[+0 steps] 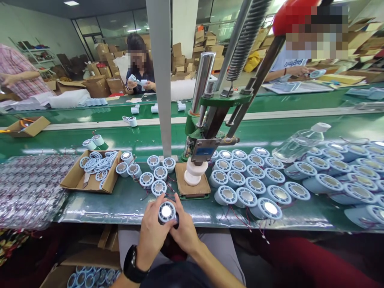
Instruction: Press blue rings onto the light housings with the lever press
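Observation:
Between my left hand and my right hand is a round light-blue motor housing with a silver centre, face up at the table's front edge. Fingers of both hands wrap round its sides. Just beyond it stand several similar housings with thin wires. A green hand press rises to their right, its white plastic head down over a brown pad. Rows of blue housings fill the table right of the press.
A cardboard box of blue rings sits left, beside clear packed parts. A plastic bottle lies among the right-hand housings. A grey post stands behind. Across the green belt, people handle parts. Another box is below the table.

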The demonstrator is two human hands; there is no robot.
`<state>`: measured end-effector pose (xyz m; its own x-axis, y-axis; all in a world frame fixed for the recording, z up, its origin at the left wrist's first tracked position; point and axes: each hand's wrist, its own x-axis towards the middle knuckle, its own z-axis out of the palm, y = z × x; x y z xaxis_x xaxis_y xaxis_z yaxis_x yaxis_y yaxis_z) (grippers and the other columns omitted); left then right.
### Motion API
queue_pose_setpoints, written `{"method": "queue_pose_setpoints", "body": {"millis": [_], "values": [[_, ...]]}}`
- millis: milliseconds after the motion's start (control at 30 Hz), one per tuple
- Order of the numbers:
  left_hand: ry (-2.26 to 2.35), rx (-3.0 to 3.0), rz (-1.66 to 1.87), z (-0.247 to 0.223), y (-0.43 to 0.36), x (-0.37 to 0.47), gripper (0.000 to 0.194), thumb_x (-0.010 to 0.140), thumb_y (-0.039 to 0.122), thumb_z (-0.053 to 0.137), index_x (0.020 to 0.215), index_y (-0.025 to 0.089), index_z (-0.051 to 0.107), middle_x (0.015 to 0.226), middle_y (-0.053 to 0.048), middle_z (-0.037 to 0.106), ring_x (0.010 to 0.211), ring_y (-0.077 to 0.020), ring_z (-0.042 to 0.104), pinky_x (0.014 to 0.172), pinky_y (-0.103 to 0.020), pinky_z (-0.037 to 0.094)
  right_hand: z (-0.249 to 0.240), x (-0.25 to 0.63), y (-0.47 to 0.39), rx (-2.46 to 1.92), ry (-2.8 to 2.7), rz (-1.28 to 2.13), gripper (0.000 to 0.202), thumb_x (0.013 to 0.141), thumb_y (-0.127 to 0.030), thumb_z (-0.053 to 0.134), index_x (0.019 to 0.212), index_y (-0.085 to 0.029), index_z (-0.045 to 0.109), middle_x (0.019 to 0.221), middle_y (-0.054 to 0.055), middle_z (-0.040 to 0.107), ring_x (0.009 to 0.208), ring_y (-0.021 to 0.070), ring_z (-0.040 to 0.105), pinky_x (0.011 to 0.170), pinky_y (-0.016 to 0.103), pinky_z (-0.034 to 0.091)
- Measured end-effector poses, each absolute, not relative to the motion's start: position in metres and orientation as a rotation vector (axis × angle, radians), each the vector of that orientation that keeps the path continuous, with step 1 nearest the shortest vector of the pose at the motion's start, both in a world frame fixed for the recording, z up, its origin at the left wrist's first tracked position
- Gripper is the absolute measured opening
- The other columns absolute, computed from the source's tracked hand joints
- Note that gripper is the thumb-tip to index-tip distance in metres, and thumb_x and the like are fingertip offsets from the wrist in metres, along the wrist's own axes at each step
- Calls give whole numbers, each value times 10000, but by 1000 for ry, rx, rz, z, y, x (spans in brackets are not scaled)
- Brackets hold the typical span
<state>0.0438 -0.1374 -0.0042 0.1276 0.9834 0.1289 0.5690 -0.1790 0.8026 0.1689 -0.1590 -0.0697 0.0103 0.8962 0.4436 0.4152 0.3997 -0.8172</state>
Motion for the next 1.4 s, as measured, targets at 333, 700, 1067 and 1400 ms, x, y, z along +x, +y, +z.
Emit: {"method": "queue_pose_setpoints", "body": {"millis": [333, 700, 1067, 1400], "values": [[1418, 1833, 1025, -29, -144, 44, 579, 819, 191, 629, 1379, 246, 492, 1327, -92, 604, 1290, -272, 510, 1108, -491, 406, -64, 178, -161, -1278, -1828, 608, 836, 750, -16, 433, 1556, -172, 273, 1476, 151, 443, 1368, 255, 457, 1116, 471, 443], [1370, 1804, 914, -33, -142, 43, 520, 845, 359, 583, 1319, 151, 541, 1325, -152, 614, 1241, -306, 574, 1060, -489, 453, 177, 300, -131, -1131, -1877, -325, 553, 890, -146, 600, 1423, -223, 470, 1365, 90, 551, 1308, 259, 509, 1103, 516, 459], [1269, 1739, 1006, 40, -37, 122, 534, 645, 258, 782, 1157, 153, 670, 1036, -90, 733, 964, -272, 673, 939, -424, 509, 301, 343, 3, -1146, -1423, -132, 434, 1013, -205, 226, 960, -21, 615, 650, -48, 567, 481, 15, 591, 502, 82, 349], [845, 1503, 1082, 9, -31, 151, 569, 632, 294, 811, 1148, 126, 638, 1126, -116, 699, 1025, -253, 649, 973, -401, 488, 297, 341, -4, -1078, -1364, -140, 362, 1004, -194, 288, 881, -92, 613, 616, -80, 557, 448, -22, 553, 460, 49, 334]]}}
